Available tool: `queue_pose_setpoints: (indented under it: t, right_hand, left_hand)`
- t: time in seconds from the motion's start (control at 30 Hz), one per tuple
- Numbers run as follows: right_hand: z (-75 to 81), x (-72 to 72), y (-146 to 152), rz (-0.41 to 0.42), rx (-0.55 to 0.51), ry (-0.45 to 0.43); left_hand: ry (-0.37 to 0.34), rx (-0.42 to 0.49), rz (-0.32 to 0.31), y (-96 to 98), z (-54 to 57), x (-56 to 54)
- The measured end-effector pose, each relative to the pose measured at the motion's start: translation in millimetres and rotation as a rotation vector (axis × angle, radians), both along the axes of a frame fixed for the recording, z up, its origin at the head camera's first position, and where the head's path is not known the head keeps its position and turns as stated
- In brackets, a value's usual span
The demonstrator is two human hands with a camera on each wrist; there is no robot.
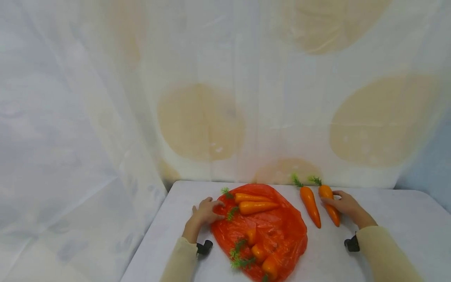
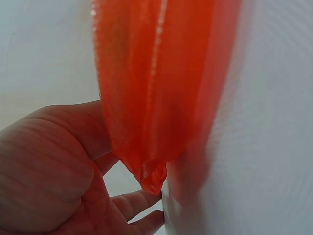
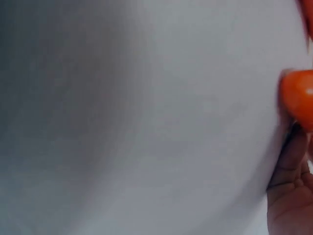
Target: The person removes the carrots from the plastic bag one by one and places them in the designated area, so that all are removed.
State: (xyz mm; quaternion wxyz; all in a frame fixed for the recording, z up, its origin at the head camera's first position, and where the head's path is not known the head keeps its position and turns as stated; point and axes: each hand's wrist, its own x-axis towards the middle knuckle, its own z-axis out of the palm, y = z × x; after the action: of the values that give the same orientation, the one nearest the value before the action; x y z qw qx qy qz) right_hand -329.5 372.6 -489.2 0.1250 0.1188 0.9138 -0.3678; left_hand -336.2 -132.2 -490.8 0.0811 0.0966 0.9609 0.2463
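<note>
In the head view, a red plastic bag [image 1: 289, 223] lies spread on the table. My left hand [image 1: 205, 213] touches its left edge, thumb and index finger apart; in the left wrist view the bag [image 2: 161, 88] hides part of this hand [image 2: 49, 166]. Two orange carrots [image 1: 258, 207] with green tops lie on the bag's upper part. Several more carrots [image 1: 270, 267] show at its lower part, partly covered by red plastic. Right of the bag, my right hand [image 1: 347, 205] grips a carrot [image 1: 332, 213], thumb and fingers on either side. Another carrot [image 1: 310, 205] lies just left of it.
The white table [image 1: 405, 231] ends at the back against a hanging white curtain [image 1: 282, 109] with tan spots. A similar sheet [image 1: 70, 156] hangs on the left. Small black devices [image 1: 204, 248] are worn at both wrists.
</note>
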Motion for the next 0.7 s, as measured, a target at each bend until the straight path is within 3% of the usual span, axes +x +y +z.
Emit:
queue_pose_setpoints:
  t: [0.3, 0.43, 0.7]
  right_hand:
    - [8.2, 10.0, 1.6, 0.052, -0.029, -0.016]
    - [9.0, 10.1, 6.6, 0.046, -0.002, -0.03]
    - [8.5, 6.6, 2.2, 0.03, -0.053, -0.061]
  left_hand:
    - [0.008, -0.001, -0.002, 1.1, 1.6, 0.9]
    - [0.008, 0.009, -0.013, 2.3, 1.8, 0.9]
    - [0.012, -0.008, -0.005, -0.8, 2.1, 2.5]
